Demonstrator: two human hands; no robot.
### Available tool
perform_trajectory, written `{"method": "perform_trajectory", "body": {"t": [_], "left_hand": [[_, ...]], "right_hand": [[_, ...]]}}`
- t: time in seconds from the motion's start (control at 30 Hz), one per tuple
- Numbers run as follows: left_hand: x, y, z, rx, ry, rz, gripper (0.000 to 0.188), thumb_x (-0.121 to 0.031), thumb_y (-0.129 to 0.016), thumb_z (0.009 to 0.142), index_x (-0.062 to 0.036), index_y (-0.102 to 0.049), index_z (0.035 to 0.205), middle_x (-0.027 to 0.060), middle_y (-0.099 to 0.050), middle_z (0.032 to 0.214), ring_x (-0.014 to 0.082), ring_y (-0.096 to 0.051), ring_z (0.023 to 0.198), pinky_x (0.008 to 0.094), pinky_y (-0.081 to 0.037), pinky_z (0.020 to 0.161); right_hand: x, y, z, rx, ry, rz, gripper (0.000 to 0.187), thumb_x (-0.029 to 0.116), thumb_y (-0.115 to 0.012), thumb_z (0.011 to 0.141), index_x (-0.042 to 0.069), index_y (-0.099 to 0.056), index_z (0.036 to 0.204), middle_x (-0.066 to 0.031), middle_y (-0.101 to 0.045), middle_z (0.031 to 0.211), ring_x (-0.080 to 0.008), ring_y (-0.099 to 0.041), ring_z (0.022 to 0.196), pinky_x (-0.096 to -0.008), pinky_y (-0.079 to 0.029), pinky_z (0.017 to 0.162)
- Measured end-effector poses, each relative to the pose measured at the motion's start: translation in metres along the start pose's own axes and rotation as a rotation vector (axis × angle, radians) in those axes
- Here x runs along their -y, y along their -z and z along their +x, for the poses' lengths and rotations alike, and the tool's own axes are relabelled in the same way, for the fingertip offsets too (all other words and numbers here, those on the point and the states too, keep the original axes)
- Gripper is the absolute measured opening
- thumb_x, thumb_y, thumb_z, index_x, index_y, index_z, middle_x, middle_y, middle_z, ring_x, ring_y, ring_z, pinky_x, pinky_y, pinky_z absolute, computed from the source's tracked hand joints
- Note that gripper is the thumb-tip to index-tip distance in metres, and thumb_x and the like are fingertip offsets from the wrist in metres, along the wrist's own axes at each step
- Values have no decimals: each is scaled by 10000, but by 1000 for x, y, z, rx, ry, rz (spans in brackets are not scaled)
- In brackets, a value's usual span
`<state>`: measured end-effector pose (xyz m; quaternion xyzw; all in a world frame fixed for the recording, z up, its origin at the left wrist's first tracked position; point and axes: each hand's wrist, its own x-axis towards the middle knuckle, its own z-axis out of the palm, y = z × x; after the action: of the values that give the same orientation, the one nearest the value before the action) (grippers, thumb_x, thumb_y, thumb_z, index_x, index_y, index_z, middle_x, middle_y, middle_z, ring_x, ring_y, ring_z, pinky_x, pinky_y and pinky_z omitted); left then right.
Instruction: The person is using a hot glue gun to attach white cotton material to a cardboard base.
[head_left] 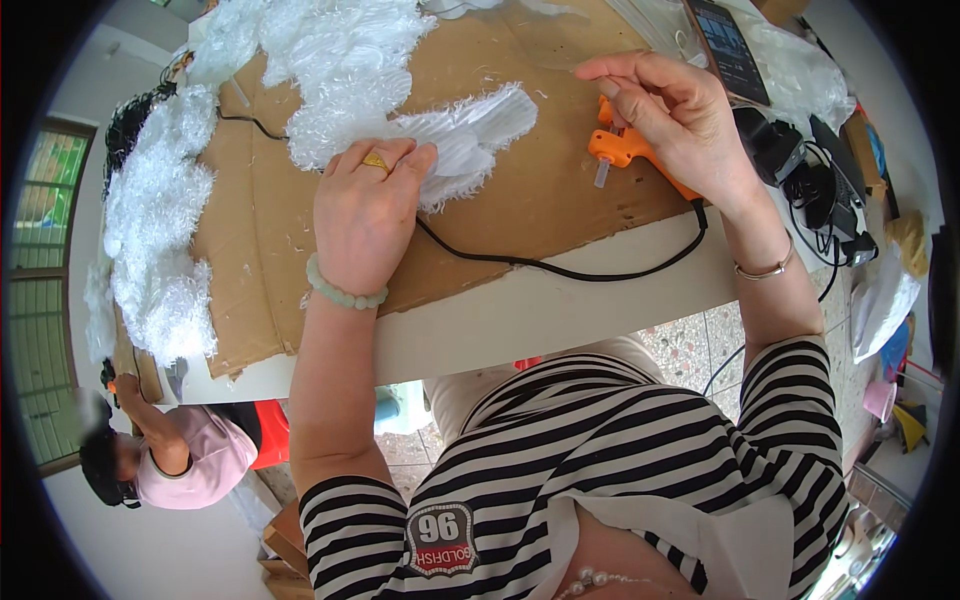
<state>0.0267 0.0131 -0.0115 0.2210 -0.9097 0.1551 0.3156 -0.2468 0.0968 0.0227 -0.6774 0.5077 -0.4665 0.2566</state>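
- The person's left hand (366, 205) and right hand (690, 118) made two.
- There was one orange glue gun (628, 148).
- Fluffy white fabric (345, 70) lay too tangled to count.
- One phone (730, 50) was present.
- One bead bracelet (345, 294) and one metal bangle (766, 271) were counted.
- There was one gold ring (376, 160).
- One co-worker (198, 458) was counted.

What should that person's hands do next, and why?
Perhaps the right hand should take the orange glue gun: it looks close by, and the left hand is already at the white fringed piece, probably steadying it.
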Motion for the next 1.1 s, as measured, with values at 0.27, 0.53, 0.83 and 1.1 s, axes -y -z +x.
{"method": "perform_trajectory", "body": {"t": [0.27,0.53,0.83,1.1], "left_hand": [[1,2,-1,35,80,-77,219,6,-639,678,-64,-665,884,69,-656,875,252,-615,811,353,-489,702],[6,0,-4,-1,113,-62,213,1,-625,691,-71,-667,886,62,-654,883,253,-618,807,347,-490,711],[13,-6,-8,41,113,20,242,-48,-582,677,-101,-675,894,62,-660,899,247,-621,847,356,-490,728],[10,-2,-7,84,102,21,256,-28,-588,661,-88,-673,895,68,-659,907,251,-612,875,358,-483,740]], "right_hand": [[1,-6,3,113,83,-244,280,-63,-462,848,7,-627,1064,-47,-549,833,-123,-548,760,-251,-448,680],[-3,-18,25,175,387,-596,324,-83,-500,736,23,-646,1006,-118,-562,890,-293,-562,821,-365,-456,704],[-14,-40,35,200,484,-687,265,-53,-549,738,21,-663,966,-106,-558,869,-276,-562,853,-372,-465,725],[-20,-47,34,287,448,-759,269,-43,-557,719,25,-670,953,-104,-548,866,-276,-545,887,-361,-457,767]]}}
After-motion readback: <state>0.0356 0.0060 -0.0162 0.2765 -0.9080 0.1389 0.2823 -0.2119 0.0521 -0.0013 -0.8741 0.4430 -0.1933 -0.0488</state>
